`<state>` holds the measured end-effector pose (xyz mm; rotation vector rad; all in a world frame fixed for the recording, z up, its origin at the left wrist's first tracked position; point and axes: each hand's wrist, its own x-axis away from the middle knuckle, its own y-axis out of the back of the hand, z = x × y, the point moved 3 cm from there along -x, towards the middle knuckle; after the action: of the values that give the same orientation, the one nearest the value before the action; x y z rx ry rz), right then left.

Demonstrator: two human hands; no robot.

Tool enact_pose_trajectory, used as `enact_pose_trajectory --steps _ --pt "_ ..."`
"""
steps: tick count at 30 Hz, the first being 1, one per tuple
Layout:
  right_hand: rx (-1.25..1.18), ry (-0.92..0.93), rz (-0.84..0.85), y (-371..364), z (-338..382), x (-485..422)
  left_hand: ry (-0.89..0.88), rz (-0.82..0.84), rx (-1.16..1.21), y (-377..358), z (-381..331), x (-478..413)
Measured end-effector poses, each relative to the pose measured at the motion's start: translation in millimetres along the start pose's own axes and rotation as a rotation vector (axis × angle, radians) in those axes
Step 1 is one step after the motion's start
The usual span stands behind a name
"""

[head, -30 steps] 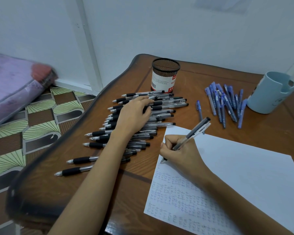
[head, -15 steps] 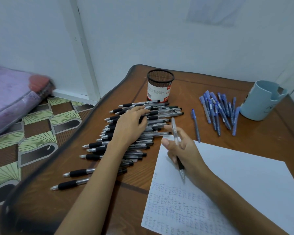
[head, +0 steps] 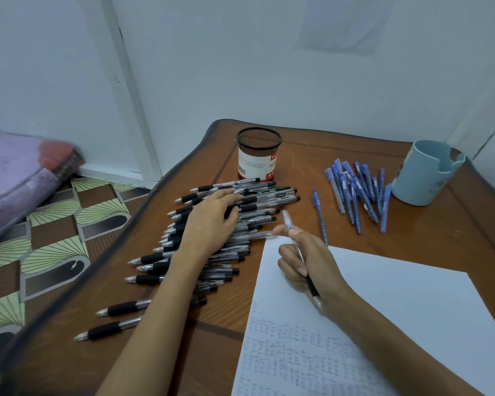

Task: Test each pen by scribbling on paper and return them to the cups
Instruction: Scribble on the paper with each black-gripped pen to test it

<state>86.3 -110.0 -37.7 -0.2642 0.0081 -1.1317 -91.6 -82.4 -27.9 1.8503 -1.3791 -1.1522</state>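
My right hand (head: 306, 261) holds a clear black-grip pen (head: 289, 224) over the top-left corner of the white paper (head: 397, 310), tip pointing back toward my wrist. My left hand (head: 209, 221) rests flat on a big row of black-grip pens (head: 155, 270) on the table's left side. The paper's lower left is covered in small scribbles. A black mesh cup (head: 258, 154) stands behind the black pens. Several blue pens (head: 355, 192) lie beside a light blue cup (head: 426, 172) at the far right.
The wooden table (head: 297, 167) sits against a white wall. One blue pen (head: 320, 218) lies apart between the two groups. To the left, the table edge drops to a patterned floor (head: 49, 224) with a purple mattress (head: 12, 172).
My right hand stopped writing, lifted the pen off the paper and turned it around so the tip points toward me. My left hand stayed on the black pens.
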Motion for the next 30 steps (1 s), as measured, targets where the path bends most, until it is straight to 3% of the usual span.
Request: enact_pose_trajectory --steps 6,9,14,18,25,30 --pt "0.421 0.139 -0.240 48 22 -17 -0.005 0.001 0.002 0 0 0" --pt "0.764 0.236 -0.286 67 22 -23 -0.001 0.004 -0.006 0 0 0" --pt "1.088 0.465 -0.371 67 16 -33 0.001 0.009 -0.009 0 0 0" --pt "1.336 0.543 -0.372 64 12 -33 0.001 0.008 -0.014 0 0 -1" --pt "1.388 0.412 -0.465 81 21 -32 -0.007 -0.002 -0.005 1 -1 0" --pt "1.259 0.514 -0.364 50 21 -28 0.001 -0.002 0.008 1 -1 1"
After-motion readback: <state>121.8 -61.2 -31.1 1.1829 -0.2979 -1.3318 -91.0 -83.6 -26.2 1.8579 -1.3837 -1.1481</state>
